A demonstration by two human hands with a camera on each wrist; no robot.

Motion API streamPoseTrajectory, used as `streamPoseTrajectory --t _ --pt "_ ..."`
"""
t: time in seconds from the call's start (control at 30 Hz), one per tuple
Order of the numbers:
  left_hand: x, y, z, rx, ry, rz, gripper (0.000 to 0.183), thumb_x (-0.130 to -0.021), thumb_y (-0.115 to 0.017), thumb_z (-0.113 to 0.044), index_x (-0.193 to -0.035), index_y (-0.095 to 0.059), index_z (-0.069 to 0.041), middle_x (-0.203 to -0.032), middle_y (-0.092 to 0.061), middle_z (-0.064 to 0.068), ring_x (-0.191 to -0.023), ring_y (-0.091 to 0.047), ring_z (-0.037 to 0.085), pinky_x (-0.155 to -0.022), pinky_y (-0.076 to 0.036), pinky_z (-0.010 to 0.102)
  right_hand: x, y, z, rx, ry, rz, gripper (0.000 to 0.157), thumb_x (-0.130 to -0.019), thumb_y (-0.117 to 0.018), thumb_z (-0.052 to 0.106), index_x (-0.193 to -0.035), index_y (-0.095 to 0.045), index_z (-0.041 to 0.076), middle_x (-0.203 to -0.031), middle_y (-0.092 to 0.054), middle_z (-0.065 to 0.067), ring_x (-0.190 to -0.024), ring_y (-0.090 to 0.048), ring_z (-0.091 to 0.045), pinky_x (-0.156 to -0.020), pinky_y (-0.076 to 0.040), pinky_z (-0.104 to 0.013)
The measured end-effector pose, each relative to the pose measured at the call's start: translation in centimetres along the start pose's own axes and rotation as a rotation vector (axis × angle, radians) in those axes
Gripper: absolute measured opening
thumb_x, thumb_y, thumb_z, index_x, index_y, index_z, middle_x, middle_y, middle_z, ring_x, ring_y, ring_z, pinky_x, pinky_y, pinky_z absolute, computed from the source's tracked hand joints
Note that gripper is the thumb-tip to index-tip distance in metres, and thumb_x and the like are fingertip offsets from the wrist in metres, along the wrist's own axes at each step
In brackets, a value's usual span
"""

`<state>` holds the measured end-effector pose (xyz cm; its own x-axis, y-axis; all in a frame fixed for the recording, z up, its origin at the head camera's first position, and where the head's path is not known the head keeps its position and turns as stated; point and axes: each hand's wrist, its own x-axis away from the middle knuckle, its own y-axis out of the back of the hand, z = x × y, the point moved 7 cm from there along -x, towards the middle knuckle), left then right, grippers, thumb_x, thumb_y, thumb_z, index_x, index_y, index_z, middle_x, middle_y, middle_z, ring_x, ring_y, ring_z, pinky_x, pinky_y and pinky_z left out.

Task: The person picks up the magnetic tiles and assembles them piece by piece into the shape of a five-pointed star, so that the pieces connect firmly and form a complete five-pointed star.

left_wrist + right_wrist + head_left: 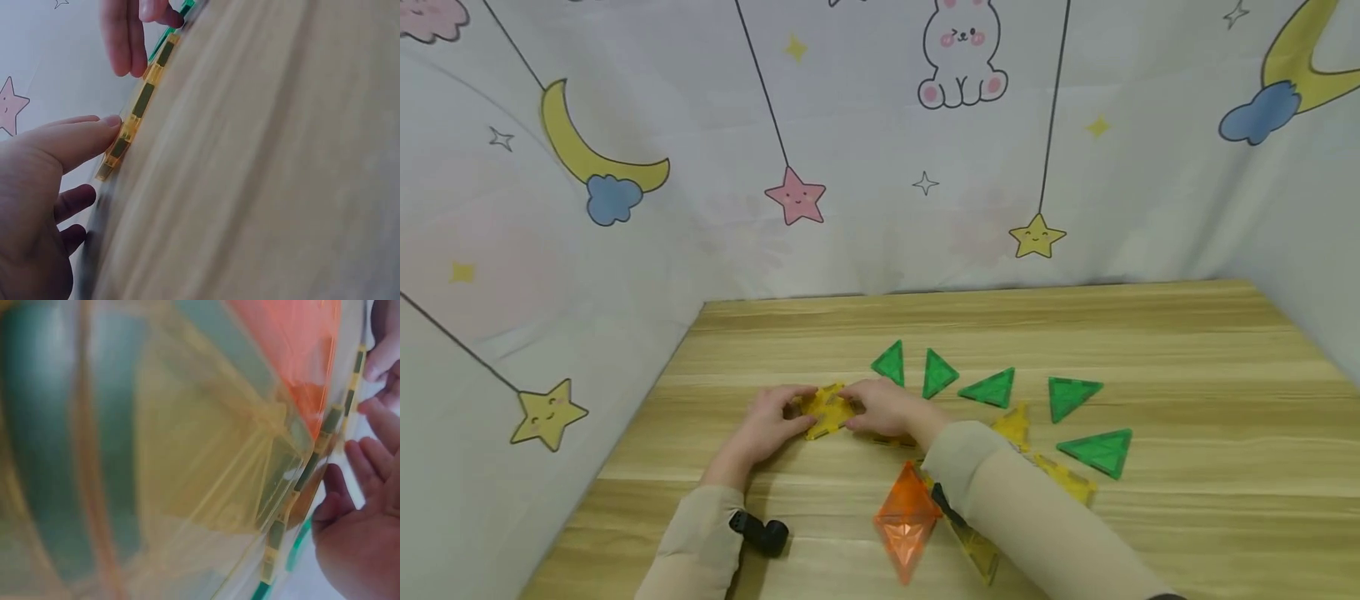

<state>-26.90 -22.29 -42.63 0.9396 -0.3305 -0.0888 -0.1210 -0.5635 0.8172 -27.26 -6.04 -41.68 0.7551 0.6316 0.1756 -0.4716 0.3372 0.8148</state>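
Tile piece [827,412], yellow magnetic, beyond and left of orange diamond [907,521], edges pinched by left hand [773,414] and right hand [887,407]; step, apparently: positioning; next move: likely flat, steady edge alignment.

Yellow tiles [200,450], orange tile [294,344], right grip [365,531]

This looks like a small play corner or a set dressed as a nursery; whether it stands in a home or a studio cannot be told. Pale, creased cloth [865,108] hangs along 3 sides of a wood-grain tabletop [1210,358]. Printed on it are 2 yellow moons [562,133] with blue clouds [613,198], a winking rabbit [962,50], a pink star [796,197] and smiling yellow stars [1037,237] on strings [763,83]. A yellow tile [829,412] and 5 green triangular tiles [992,389], all translucent like toy building pieces, suit a play space too.
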Motion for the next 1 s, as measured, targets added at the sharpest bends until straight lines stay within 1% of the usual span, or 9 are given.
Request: streamPoseTrajectory --t 0.1,0.2,0.3,0.37,0.47,0.6,0.77,1.0 --pt "0.1 -0.3 -0.1 -0.014 0.016 -0.001 0.051 -0.082 -0.073 -0.032 -0.127 -0.058 -0.014 -0.128 -0.055 0.009 -0.113 -0.043 0.031 -0.094 -0.028 0.054 0.1 -0.1 -0.2 0.008 0.003 0.013 0.053 -0.093 -0.058 0.031 -0.141 -0.043 0.015 -0.142 -0.043 -0.002 -0.133 -0.034 -0.022 -0.108 -0.024 -0.039" --pt "0.1 -0.5 -0.3 -0.058 0.044 0.008 0.061 -0.078 -0.074 -0.042 -0.130 -0.055 -0.017 -0.132 -0.052 0.009 -0.118 -0.039 0.034 -0.094 -0.023 0.057 0.5 0.2 -0.5 -0.026 0.003 0.022 0.055 -0.093 -0.059 0.032 -0.142 -0.042 0.014 -0.143 -0.041 -0.001 -0.134 -0.031 -0.024 -0.108 -0.024 -0.041" --pt "0.1 -0.6 -0.4 -0.102 0.063 0.006 0.066 -0.076 -0.074 -0.047 -0.131 -0.053 -0.016 -0.134 -0.049 0.009 -0.119 -0.037 0.037 -0.092 -0.021 0.058 1.2 0.9 -0.9 -0.065 0.005 0.014 0.056 -0.093 -0.059 0.031 -0.143 -0.041 0.014 -0.144 -0.041 -0.001 -0.135 -0.030 -0.025 -0.108 -0.023 -0.043" --pt "0.2 -0.5 -0.3 -0.128 0.079 -0.009 0.066 -0.077 -0.074 -0.046 -0.131 -0.053 -0.014 -0.134 -0.049 0.010 -0.119 -0.038 0.038 -0.091 -0.022 0.059 1.6 1.3 -1.2 -0.082 0.007 0.011 0.056 -0.093 -0.059 0.030 -0.143 -0.040 0.013 -0.144 -0.040 -0.001 -0.135 -0.030 -0.025 -0.108 -0.023 -0.044" --pt "0.5 0.0 0.4 -0.166 0.126 -0.027 0.065 -0.077 -0.073 -0.045 -0.131 -0.053 -0.012 -0.134 -0.049 0.012 -0.119 -0.039 0.040 -0.089 -0.025 0.058 2.2 1.6 -1.8 -0.103 0.021 0.018 0.057 -0.093 -0.060 0.028 -0.143 -0.039 0.012 -0.145 -0.039 -0.003 -0.135 -0.031 -0.025 -0.107 -0.025 -0.043" --pt "0.7 0.7 1.4 -0.188 0.178 -0.037 0.066 -0.078 -0.072 -0.044 -0.131 -0.052 -0.011 -0.135 -0.047 0.015 -0.118 -0.038 0.042 -0.087 -0.025 0.057 2.8 2.0 -2.7 -0.110 0.038 0.016 0.057 -0.092 -0.061 0.027 -0.143 -0.040 0.011 -0.144 -0.040 -0.003 -0.132 -0.035 -0.024 -0.104 -0.031 -0.041" --pt "0.9 1.4 2.3 -0.191 0.207 -0.051 0.067 -0.079 -0.071 -0.045 -0.132 -0.050 -0.011 -0.137 -0.045 0.016 -0.119 -0.037 0.044 -0.088 -0.023 0.058 3.9 2.9 -3.6 -0.108 0.070 -0.007 0.056 -0.091 -0.062 0.027 -0.141 -0.043 0.009 -0.142 -0.043 -0.005 -0.129 -0.039 -0.024 -0.102 -0.034 -0.041" --pt "1.5 1.9 2.6 -0.183 0.209 -0.055 0.067 -0.080 -0.070 -0.046 -0.133 -0.050 -0.009 -0.137 -0.044 0.018 -0.117 -0.037 0.045 -0.085 -0.024 0.060 7.4 4.8 -5.3 -0.048 0.091 -0.029 0.053 -0.091 -0.062 0.027 -0.139 -0.046 0.010 -0.139 -0.046 -0.005 -0.126 -0.043 -0.025 -0.098 -0.038 -0.042"
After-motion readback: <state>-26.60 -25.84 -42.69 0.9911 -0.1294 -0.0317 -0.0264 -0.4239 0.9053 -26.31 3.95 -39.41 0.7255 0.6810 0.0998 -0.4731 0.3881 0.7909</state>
